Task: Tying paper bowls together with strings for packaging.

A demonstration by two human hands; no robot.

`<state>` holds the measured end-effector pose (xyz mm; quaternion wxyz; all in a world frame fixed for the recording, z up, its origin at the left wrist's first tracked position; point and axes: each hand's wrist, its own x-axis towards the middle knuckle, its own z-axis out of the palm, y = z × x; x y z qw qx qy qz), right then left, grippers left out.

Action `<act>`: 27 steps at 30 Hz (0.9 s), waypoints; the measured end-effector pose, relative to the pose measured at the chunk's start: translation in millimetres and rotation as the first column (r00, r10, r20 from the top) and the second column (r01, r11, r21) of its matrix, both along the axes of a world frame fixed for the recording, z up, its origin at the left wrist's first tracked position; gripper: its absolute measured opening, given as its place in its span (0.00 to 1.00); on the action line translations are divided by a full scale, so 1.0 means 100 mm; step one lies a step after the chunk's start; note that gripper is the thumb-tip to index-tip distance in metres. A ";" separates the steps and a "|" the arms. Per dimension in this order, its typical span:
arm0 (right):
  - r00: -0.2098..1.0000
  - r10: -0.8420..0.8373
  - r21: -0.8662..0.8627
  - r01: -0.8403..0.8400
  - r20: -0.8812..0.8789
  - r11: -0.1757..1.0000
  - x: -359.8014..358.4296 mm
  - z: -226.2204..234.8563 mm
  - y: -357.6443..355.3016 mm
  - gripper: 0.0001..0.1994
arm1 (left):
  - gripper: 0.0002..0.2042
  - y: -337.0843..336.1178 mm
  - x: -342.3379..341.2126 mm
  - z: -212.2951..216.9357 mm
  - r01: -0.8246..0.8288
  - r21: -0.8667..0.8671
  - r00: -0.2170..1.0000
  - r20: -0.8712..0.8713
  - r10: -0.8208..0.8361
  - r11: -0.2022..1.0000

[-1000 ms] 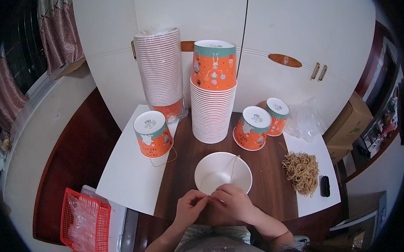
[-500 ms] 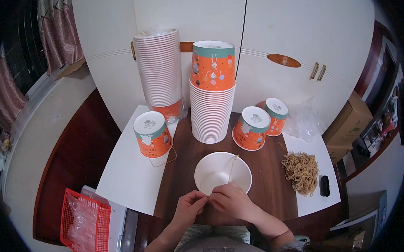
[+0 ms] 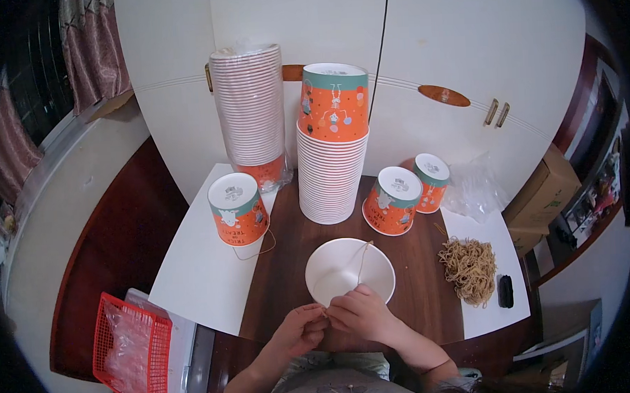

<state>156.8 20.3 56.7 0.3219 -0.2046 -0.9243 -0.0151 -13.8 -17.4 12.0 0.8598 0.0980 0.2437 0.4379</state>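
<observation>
A white-lined paper tub (image 3: 332,255) stands mouth up on the brown tabletop in front of me. A thin tan cord (image 3: 361,265) runs from its far rim across its mouth toward my right hand (image 3: 366,315). At the near rim, my left hand (image 3: 301,330) and right hand meet with fingertips pinched together. The cord seems to be between them, though its end is too small to make out. An upturned orange and green tub (image 3: 240,212) at the left has a loop of cord (image 3: 269,249) trailing from its base.
A tall stack of nested tubs (image 3: 333,171) rises behind, beside a plastic-wrapped stack (image 3: 249,108). Two upturned tubs (image 3: 393,203) stand at the right, near a clear bag (image 3: 478,189). A heap of tan cords (image 3: 469,270) lies by a small black object (image 3: 505,291). Lower left: a red basket (image 3: 160,358).
The white-lined tub has shifted very slightly right. My left fingers have changed their pose, while both hands still meet at its near rim.
</observation>
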 end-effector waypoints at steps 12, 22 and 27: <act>0.992 0.026 -0.236 -0.053 -0.120 0.970 0.03 -0.01 0.02 0.13 | 0.07 -0.04 0.04 -0.08 -0.017 0.035 0.992 0.129 0.012 0.999; 0.976 0.126 -0.055 -0.118 0.180 0.992 0.10 0.12 0.07 0.13 | 0.05 -0.05 0.07 -0.01 -0.085 -0.002 0.994 -0.061 0.085 0.996; 0.998 0.060 -0.274 -0.057 0.005 0.960 0.06 0.09 0.06 0.12 | 0.05 -0.04 0.07 0.00 -0.079 0.006 0.994 -0.076 0.079 0.997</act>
